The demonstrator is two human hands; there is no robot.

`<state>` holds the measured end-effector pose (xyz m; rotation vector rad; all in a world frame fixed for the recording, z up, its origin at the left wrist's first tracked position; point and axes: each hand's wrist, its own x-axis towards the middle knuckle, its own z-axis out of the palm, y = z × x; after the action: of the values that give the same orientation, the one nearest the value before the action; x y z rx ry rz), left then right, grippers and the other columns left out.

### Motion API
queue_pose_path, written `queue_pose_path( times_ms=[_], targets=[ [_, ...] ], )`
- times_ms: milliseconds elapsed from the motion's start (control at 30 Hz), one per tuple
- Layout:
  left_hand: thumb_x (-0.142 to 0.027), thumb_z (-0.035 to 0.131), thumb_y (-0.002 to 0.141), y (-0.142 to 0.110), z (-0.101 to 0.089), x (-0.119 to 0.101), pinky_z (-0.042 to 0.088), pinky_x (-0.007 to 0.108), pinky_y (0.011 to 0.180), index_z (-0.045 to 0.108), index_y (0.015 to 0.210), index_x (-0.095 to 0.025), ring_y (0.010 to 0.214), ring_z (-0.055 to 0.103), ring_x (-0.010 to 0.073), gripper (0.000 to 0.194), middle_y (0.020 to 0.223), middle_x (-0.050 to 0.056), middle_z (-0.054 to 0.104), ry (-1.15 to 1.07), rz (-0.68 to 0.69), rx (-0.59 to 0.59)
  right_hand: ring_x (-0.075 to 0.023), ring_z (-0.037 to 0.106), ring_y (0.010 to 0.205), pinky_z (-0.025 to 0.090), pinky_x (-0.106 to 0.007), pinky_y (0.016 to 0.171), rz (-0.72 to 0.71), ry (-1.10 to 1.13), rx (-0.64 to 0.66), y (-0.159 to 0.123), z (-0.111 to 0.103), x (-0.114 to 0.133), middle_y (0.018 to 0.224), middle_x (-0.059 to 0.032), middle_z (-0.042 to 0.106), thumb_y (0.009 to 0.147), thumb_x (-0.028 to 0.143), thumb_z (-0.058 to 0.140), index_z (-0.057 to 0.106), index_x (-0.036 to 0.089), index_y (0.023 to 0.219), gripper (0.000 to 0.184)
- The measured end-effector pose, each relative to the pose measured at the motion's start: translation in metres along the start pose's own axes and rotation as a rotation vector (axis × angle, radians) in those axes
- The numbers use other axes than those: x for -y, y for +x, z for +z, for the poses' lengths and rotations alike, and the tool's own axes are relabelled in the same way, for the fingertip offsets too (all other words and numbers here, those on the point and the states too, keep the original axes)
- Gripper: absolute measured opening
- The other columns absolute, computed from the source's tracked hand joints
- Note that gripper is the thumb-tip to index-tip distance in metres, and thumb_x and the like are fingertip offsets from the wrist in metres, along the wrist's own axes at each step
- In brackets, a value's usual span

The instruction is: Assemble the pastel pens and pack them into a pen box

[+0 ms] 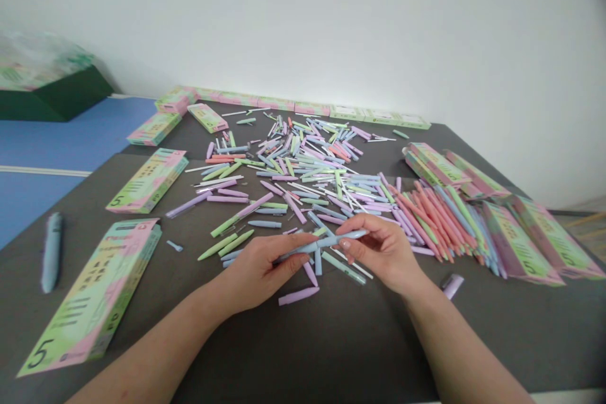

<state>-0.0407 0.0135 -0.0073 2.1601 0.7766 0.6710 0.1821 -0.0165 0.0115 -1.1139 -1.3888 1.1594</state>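
Between my two hands is a light blue pen, held nearly level above the near side of a big loose heap of pen parts. My left hand pinches its left end between thumb and fingers. The right end is pinched by the fingertips of my right hand. The heap mixes lilac, green, blue and coral barrels with thin white refills. A lilac barrel lies just below the pen, apart from both hands. My fingers hide part of the pen.
Printed pen boxes lie along the left, and more boxes at the right. A row of boxes lines the back edge. Coral pens form a pile right of the heap. A blue pen-shaped piece lies far left. A dark green bin stands behind.
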Motion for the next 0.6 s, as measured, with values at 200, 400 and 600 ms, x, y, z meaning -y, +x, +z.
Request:
queue_pose_path(
  times_ms=[200,400,600],
  targets=[
    [-0.025,0.049,0.091,0.001,0.0,0.0,0.041,0.018,0.061,0.059,0.121,-0.021,0.064,0.056,0.0089,0.031,0.08,-0.001,0.066,0.032,0.02,-0.013,-0.0099,0.053,0.053,0.041,-0.021,0.046,0.006,-0.031,0.034,-0.002,0.0,-0.002,0.066,-0.0008,0.063,0.075,0.026,0.072,0.066,0.017,0.081,0.012],
    [-0.023,0.048,0.092,0.0,0.003,0.003,0.042,0.019,0.064,0.057,0.122,-0.022,0.07,0.058,0.01,0.031,0.087,0.0,0.067,0.024,0.036,0.005,-0.0099,0.052,0.052,0.04,-0.021,0.047,0.02,-0.057,0.066,-0.003,0.002,-0.008,0.064,-0.0002,0.062,0.075,0.028,0.071,0.067,0.017,0.081,0.013],
    [-0.024,0.045,0.093,0.0,0.006,0.003,0.043,0.022,0.065,0.058,0.122,-0.021,0.072,0.058,0.0131,0.032,0.083,0.003,0.066,0.094,0.058,-0.008,-0.0093,0.049,0.048,0.037,-0.021,0.043,0.087,-0.149,0.054,-0.002,0.004,-0.015,0.061,-0.0025,0.064,0.079,0.038,0.067,0.068,0.015,0.075,0.024]
  ],
)
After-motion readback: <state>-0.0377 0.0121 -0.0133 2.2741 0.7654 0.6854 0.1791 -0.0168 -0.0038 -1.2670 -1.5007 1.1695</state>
